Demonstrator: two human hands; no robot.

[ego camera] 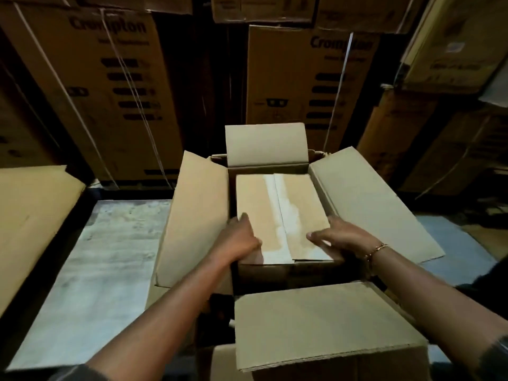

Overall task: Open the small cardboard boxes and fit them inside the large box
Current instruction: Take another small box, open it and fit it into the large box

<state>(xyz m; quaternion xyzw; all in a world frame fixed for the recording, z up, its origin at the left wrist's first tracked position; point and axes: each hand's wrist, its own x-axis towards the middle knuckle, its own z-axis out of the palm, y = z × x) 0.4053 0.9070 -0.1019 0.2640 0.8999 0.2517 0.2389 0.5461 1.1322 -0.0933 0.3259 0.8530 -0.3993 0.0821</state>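
Observation:
The large cardboard box [198, 215] stands in front of me with all its flaps folded outward. A small cardboard box [299, 204], its top flaps closed with pale tape marks along the seam, sits inside the opening and nearly fills it. My left hand [242, 237] grips the small box's near left corner, fingers over the top edge. Holding the near right corner is my right hand [338, 237], which wears a thin bracelet. The small box's near edge sits level with the large box's rim; its lower part is hidden.
A flat cardboard sheet [30, 215] leans at the left above a pale worn surface [90, 270]. Tall strapped printed cartons [110, 92] stand stacked close behind and to the right [310, 78]. The large box's near flap [324, 325] juts toward me.

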